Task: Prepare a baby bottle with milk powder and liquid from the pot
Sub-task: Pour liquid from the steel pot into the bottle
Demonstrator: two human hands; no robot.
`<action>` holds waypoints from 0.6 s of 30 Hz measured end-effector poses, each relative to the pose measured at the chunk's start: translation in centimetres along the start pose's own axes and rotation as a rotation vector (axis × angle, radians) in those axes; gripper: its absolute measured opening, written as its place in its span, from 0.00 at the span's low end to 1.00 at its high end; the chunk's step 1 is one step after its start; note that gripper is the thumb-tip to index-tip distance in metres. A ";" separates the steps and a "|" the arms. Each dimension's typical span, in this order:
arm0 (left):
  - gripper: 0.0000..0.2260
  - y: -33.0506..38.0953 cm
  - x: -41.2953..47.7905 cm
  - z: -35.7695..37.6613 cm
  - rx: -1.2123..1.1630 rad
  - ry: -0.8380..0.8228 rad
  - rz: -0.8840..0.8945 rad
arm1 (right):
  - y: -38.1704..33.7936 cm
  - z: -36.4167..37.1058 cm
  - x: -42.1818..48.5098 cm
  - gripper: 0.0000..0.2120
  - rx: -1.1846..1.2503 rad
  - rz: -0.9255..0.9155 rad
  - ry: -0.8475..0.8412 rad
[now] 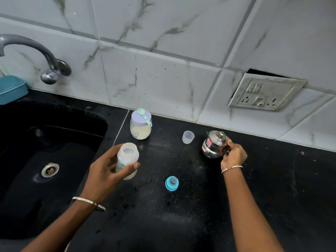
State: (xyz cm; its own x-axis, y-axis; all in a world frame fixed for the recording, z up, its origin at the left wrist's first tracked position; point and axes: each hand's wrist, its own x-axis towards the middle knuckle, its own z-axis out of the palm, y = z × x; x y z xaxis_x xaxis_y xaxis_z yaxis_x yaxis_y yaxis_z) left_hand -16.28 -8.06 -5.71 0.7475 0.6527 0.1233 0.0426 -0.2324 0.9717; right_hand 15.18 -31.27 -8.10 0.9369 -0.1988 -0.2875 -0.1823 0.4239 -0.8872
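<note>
My left hand (107, 170) grips the open, translucent baby bottle (127, 159), which stands on the black counter (181, 215) with white powder inside. My right hand (233, 154) holds the handle side of a small lidded steel pot (214, 145) at the right. The milk powder jar (140, 125) stands behind the bottle, lavender lid on, with a green scoop (144, 116) lying on top. The blue teat ring (171, 183) rests on the counter between my arms. A clear bottle cap (188, 136) stands left of the pot.
A black sink (45, 151) with a steel drain (50, 170) lies to the left, under a grey tap (36, 55). A teal box (11, 89) sits at the sink's back corner. A wall socket plate (265, 92) hangs loose on the tiled wall.
</note>
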 end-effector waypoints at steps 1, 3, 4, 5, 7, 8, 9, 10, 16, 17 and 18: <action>0.23 -0.1 0.2 0.0 0.009 0.006 -0.004 | 0.1 0.2 0.6 0.24 -0.003 0.003 -0.003; 0.23 -0.3 0.9 0.5 0.015 0.022 -0.016 | 0.5 0.5 1.9 0.20 -0.015 0.013 -0.013; 0.23 -0.3 1.1 0.6 0.009 0.028 -0.022 | 0.7 0.5 2.3 0.20 -0.019 0.015 -0.016; 0.23 -0.3 1.2 0.7 0.004 0.032 -0.025 | 0.9 0.6 2.5 0.19 -0.025 0.020 -0.020; 0.24 -0.3 1.6 1.2 0.015 0.049 -0.036 | 1.3 0.4 3.3 0.19 -0.044 0.028 -0.024; 0.24 -0.3 1.7 1.4 0.018 0.055 -0.040 | 1.4 0.2 3.6 0.19 -0.052 0.027 -0.027; 0.24 -0.2 1.8 1.6 0.015 0.059 -0.046 | 1.6 0.0 3.8 0.19 -0.059 0.029 -0.032; 0.24 -0.2 2.0 1.8 0.009 0.062 -0.048 | 1.7 -0.1 4.1 0.19 -0.063 0.030 -0.038; 0.25 0.0 2.2 1.8 0.015 0.049 -0.058 | 2.1 -1.2 5.3 0.18 -0.085 0.021 -0.078; 0.26 0.0 2.2 1.8 0.021 0.047 -0.057 | 2.2 -1.4 5.4 0.18 -0.107 0.016 -0.082; 0.26 0.1 2.1 1.8 0.024 0.044 -0.059 | 2.2 -1.6 5.4 0.18 -0.127 0.015 -0.084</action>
State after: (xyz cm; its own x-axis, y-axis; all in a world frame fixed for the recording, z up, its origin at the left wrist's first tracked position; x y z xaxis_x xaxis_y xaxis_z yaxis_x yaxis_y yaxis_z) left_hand -13.51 -7.98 -5.69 0.7134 0.6967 0.0752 0.1021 -0.2096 0.9724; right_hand 19.36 -32.84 -12.20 0.9543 -0.1168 -0.2749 -0.2279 0.3101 -0.9230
